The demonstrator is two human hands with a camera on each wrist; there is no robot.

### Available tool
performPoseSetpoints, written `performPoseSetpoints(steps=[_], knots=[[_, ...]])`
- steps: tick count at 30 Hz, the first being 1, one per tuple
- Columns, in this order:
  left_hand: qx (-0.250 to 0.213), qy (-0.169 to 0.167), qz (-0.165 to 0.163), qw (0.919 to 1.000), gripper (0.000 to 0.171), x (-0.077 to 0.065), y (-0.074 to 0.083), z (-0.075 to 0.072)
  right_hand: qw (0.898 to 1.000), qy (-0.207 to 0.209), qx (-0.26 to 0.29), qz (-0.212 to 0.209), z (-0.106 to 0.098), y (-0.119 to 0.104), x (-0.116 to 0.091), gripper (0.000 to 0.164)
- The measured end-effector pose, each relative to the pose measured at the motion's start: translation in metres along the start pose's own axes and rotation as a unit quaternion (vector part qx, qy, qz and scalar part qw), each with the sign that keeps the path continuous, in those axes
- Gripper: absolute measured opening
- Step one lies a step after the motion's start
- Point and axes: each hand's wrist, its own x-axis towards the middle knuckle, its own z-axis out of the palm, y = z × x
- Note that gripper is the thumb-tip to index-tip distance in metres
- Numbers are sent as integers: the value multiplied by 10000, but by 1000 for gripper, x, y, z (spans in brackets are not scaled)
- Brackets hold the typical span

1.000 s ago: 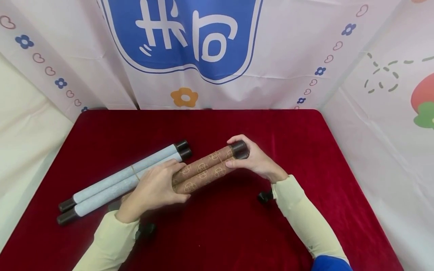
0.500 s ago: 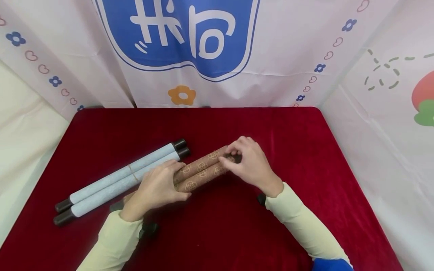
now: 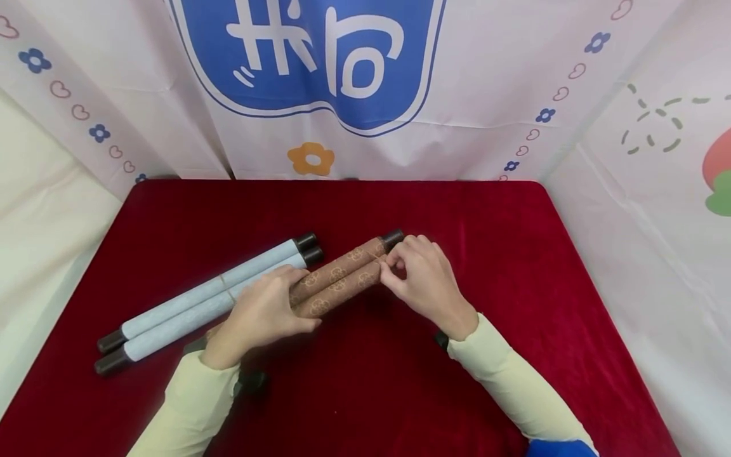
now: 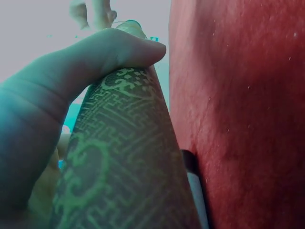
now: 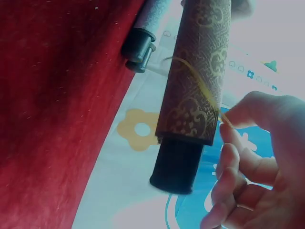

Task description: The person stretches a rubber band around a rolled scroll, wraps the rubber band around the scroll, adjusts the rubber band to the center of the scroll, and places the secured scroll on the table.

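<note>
A brown double-roll scroll (image 3: 342, 265) with gold flower patterns and dark end knobs slants up to the right in the head view. My left hand (image 3: 259, 317) grips it near its middle; in the left wrist view the thumb lies across the patterned roll (image 4: 124, 157). At the scroll's right end, my right hand (image 3: 425, 276) pinches a thin yellowish rubber band (image 5: 202, 88) between thumb and finger. The right wrist view shows this band stretched slantwise over the roll, a little above the dark knob (image 5: 176, 167). The scroll's left part is hidden behind my left hand.
A light blue double-roll scroll (image 3: 188, 297) with dark knobs and a band round its middle lies on the red velvet table (image 3: 457, 393), left of the brown one. A printed white curtain (image 3: 485, 82) hangs behind the table's far edge.
My right hand has let go of the scroll's end knobs and moved slightly down and right, and now pinches the rubber band. My left hand keeps its grip with little movement.
</note>
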Motion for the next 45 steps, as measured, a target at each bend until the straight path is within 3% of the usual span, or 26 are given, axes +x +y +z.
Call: performPoseSetpoints(steps=[8,13,16,20,23,26,29,32,35,39,42,45], knots=[[87,-26,19,10000,69,5,-2,1,9994,-154,309,-44,0,0,-12,8],[180,-273,173,9993,64,11,-3,12,9942,-387,998,57,2,-4,-10,7],[209,-446,196,9986,63,13,-4,17,9752,-890,1993,373,5,-6,-6,5],[197,-702,69,9973,63,15,-4,22,9279,-1433,3244,1153,9,-10,1,11],[150,-921,-183,9955,61,17,-3,24,9004,-1465,3790,1554,10,-15,7,19],[315,-1041,-439,9931,64,21,4,25,8889,-1270,4099,1600,8,-20,13,25],[636,-1142,-613,9895,71,35,19,28,8884,-1010,4222,1491,5,-23,17,23],[604,-1218,-645,9886,77,56,38,35,8870,-840,4299,1460,1,-27,19,19],[134,-1270,-556,9903,74,78,51,41,8836,-786,4386,1440,-2,-34,17,16],[-414,-1327,-595,9885,72,101,56,46,8823,-772,4462,1287,-11,-38,7,15],[-807,-1327,-658,9857,75,112,50,43,8903,-740,4339,1166,-20,-36,-3,13],[-1510,-1391,-585,9769,73,120,42,32,9041,-781,4051,1111,-24,-30,-14,14]])
